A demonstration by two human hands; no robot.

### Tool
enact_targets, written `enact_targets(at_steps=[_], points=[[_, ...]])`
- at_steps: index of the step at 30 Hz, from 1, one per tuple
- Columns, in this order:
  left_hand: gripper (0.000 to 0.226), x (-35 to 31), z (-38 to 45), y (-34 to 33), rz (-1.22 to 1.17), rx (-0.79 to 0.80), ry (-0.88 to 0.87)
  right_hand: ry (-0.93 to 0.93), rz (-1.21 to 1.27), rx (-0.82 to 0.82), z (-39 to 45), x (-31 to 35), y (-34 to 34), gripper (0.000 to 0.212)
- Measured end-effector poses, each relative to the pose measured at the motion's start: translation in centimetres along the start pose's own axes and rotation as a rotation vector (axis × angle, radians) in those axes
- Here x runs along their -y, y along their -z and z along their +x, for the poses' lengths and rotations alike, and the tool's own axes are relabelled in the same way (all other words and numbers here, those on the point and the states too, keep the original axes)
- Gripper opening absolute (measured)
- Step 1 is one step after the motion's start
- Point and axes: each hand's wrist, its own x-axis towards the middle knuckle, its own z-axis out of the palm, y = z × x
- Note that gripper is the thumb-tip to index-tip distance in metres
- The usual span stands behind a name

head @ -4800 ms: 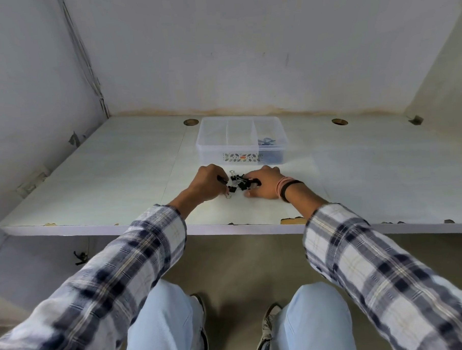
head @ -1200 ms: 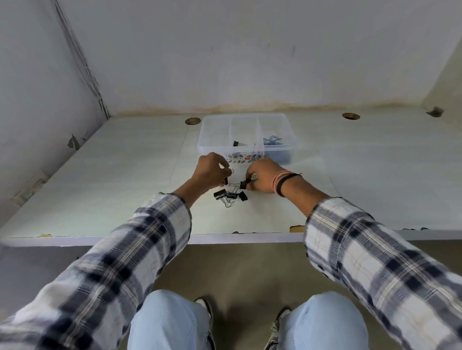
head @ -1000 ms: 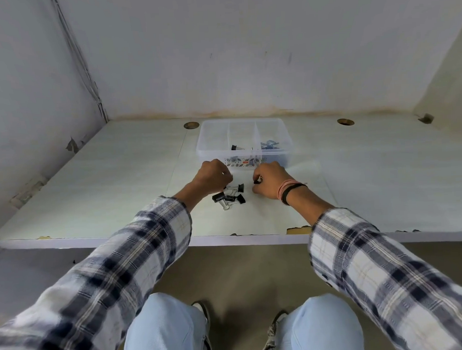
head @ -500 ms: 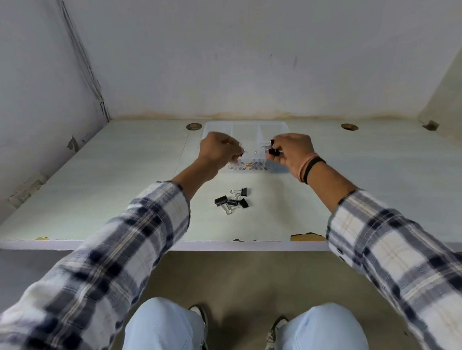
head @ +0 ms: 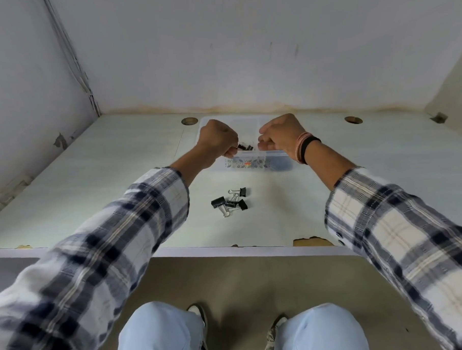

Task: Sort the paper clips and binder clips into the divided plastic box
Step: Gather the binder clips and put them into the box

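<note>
Both hands have gone up from the loose pile to the box since half a second ago — left hand [head: 217, 138] and right hand [head: 278, 133] now hang over the divided plastic box [head: 253, 163] at the back of the table [head: 92, 186], fists curled, knuckles toward the camera. Left hand is closed into a loose fist with fingertips pinched down near the box's near rim; something small and pale may be between them, too small to tell what. Right hand is also curled shut; the black clip it carried a moment ago no longer shows, so I cannot tell whether it is dropped or hidden behind the fingers. Between the two hands a few dark binder clips [head: 246, 147] show inside the box, apparently in the middle compartment — looks like more than a second ago, so the drop is probably happening or just done. Right compartment contents are hidden behind the right wrist, which wears pink and black bands [head: 304, 147]. Left on the table, well apart from the box and nearer the person, is the remaining pile [head: 229, 200]: about four black binder clips with wire handles tangled together, touching each other. No loose paper clips visible on the table. Judgement — sorting is past halfway, one or two more trips should clear it; the tangled handles could drag extra clips along on the next pick.
</note>
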Motion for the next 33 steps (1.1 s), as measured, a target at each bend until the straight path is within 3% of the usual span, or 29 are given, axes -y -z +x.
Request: enact_targets(at_steps=[2, 4, 6, 9, 14, 18, 23, 28, 33], points=[[0.015, 0.3, -1.4, 0.9, 0.139, 0.105, 0.004, 0.048, -0.102, 0.094, -1.3, -1.0, 0.2, 0.013], [0.026, 1.0, -2.7, 1.7, 0.347, 0.314, 0.045, 0.057, -0.281, 0.222, -2.4, -2.2, 0.2, 0.017], [0.049, 1.8, -3.9, 2.4, 0.558, 0.534, 0.090, 0.050, -0.462, 0.336, -3.3, -3.3, -0.3, 0.030], [0.078, 2.8, -6.0, 2.6, 0.751, 0.638, 0.094, 0.051, -0.682, 0.459, -4.7, -4.2, -1.5, 0.054], [0.070, 4.7, -8.0, 0.6, 0.782, 0.465, -0.032, 0.097, -0.808, 0.461, -5.7, -5.2, -3.8, 0.051], [0.041, 5.4, -8.2, -0.1, 0.823, 0.309, -0.068, 0.233, -0.982, 0.440, -5.8, -5.9, -4.9, 0.045], [0.024, 4.8, -7.9, 0.9, 0.629, 0.237, 0.050, 0.253, -0.960, 0.379, -5.7, -6.1, -4.0, 0.027], [0.019, 5.7, -7.8, 1.7, 0.592, 0.161, 0.067, 0.266, -0.993, 0.461, -6.4, -6.1, -3.4, 0.048], [0.020, 6.1, -8.4, 1.3, 0.659, 0.203, 0.011, 0.316, -0.980, 0.396, -6.6, -6.5, -3.6, 0.034]])
